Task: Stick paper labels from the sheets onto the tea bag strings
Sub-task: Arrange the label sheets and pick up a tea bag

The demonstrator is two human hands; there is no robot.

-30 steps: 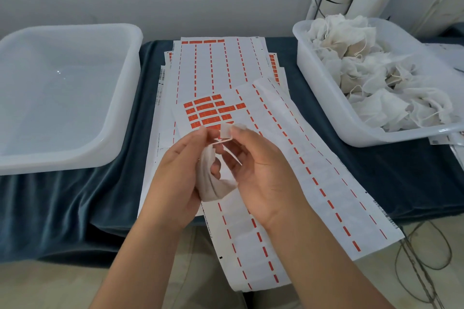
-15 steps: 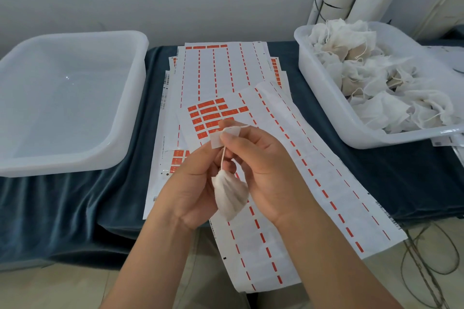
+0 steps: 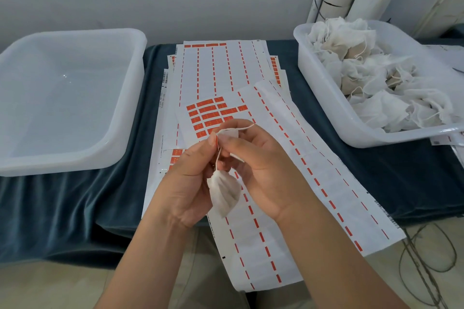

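My left hand [image 3: 185,183] and right hand [image 3: 261,165] meet thumb to thumb, both pinching a small white label [image 3: 228,133] on the string [image 3: 218,155]. The tea bag [image 3: 224,194] dangles from it at 6 o'clock, between my palms. All this hangs over the label sheet [image 3: 313,158], with the tub of tea bags [image 3: 324,98] well apart at 2 o'clock.
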